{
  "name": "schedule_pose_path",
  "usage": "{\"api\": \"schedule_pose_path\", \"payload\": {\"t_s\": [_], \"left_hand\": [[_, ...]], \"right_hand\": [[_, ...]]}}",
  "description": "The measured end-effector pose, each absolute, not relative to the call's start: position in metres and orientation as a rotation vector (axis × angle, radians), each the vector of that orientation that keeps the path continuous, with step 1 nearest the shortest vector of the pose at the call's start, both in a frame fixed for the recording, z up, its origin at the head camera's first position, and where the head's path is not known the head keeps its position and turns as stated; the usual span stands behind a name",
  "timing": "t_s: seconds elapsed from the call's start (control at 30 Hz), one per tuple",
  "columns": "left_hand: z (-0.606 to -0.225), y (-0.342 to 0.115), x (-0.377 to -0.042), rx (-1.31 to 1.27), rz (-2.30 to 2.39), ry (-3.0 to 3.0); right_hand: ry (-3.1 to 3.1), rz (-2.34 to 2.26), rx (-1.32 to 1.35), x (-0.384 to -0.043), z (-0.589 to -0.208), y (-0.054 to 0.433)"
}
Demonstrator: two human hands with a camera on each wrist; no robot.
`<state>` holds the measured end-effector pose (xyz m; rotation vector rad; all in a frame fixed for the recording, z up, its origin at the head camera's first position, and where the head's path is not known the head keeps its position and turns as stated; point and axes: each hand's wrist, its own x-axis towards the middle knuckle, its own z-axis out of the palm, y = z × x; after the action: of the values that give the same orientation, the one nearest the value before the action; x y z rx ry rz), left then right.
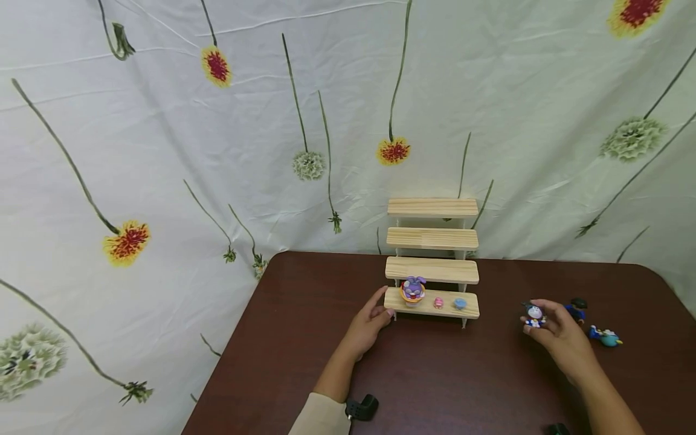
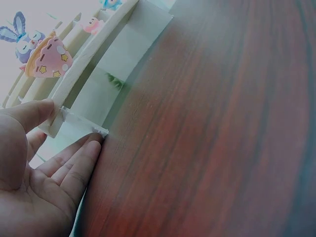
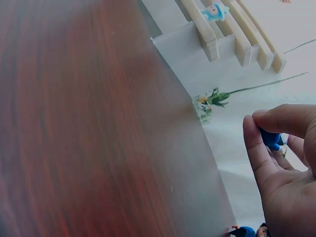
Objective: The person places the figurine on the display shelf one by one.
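Note:
My right hand [image 1: 562, 338] pinches a small blue-and-white cat figurine [image 1: 535, 315] above the table, right of a stepped wooden display stand [image 1: 432, 267]. In the right wrist view, the fingers mostly hide its blue body [image 3: 269, 139]. My left hand [image 1: 364, 329] grips the left end of the stand's lowest step. The left wrist view shows the thumb [image 2: 37, 112] on the board and other fingers by the clear leg. On that step stand a purple rabbit figurine [image 1: 413, 290], a small pink figurine [image 1: 438, 302] and a light-blue figurine [image 1: 460, 303].
Beside my right hand are a dark-haired figurine [image 1: 579, 309] in blue and a blue-and-teal figurine [image 1: 606, 336] lying on the dark wood table [image 1: 435, 374]. A flowered white cloth [image 1: 244, 121] hangs behind the table.

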<state>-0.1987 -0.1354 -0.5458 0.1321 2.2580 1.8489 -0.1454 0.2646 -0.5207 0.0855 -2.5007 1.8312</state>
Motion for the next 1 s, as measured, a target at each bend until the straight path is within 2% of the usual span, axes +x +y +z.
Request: {"api": "schedule_pose_path", "payload": {"t_s": [0.43,0.73,1.0], "left_hand": [[-0.544,-0.135,-0.199,0.132,1.842,2.258],[-0.545,-0.135,-0.198,0.119,1.834,2.267],[-0.545,-0.135,-0.199,0.122,1.826,2.277]], "right_hand": [[-2.387,1.755,0.291,-0.152,-0.52,0.256],[-2.601,1.522,0.125,-0.154,-0.509,0.252],[-2.593,1.459,0.125,-0.161,-0.502,0.243]]}}
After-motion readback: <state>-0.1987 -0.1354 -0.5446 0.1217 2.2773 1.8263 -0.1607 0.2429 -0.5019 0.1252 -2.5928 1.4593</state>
